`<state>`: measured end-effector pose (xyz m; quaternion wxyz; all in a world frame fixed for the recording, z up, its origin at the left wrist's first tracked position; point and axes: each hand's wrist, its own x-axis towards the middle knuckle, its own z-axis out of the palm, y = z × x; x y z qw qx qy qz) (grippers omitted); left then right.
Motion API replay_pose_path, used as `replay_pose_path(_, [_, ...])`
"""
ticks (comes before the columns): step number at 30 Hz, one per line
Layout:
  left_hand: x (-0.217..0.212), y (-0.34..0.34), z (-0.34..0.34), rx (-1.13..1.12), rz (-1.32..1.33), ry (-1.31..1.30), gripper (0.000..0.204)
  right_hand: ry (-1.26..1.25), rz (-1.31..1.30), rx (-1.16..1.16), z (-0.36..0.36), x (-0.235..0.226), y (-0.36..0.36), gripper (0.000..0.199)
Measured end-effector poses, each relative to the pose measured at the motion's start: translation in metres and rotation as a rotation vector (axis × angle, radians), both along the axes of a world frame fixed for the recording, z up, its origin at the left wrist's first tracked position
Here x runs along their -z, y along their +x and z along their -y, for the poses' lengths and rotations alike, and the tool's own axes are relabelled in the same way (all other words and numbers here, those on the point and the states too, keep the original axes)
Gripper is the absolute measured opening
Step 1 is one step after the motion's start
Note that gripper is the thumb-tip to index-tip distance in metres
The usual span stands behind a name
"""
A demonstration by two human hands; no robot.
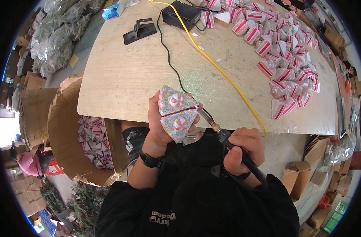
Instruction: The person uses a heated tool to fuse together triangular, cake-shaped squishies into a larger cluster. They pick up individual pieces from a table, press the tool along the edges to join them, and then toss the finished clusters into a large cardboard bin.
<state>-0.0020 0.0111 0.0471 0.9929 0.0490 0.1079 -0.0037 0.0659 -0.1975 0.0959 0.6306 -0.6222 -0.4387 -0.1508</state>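
My left hand [156,132] is closed around two wedge-shaped toy cake slices, held side by side over the table's front edge. Pastel sprinkles and a pink-and-white swirl cover the top of the upper slice [167,98] and of the lower slice [173,123]. A narrow gap runs between them. With my right hand [245,148] I grip a soldering iron [224,136] by its thick black handle. Its metal tip points up and left at the right-hand end of the gap; I cannot tell whether it touches. Clear wrapping shows below the lower slice.
Many red-and-white cake slices [285,74] are heaped on the table [121,79] at the right. A black box [181,15], a black stand [141,31] and a yellow cable [227,79] lie farther back. At my left, a large cardboard box [64,138] holds more slices.
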Motion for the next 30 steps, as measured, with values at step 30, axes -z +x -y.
replay_pose_path(30, [0.025, -0.004, -0.008, 0.016, -0.013, 0.452, 0.077, -0.174, -0.061, -0.071, -0.004, -0.018, 0.007, 0.013])
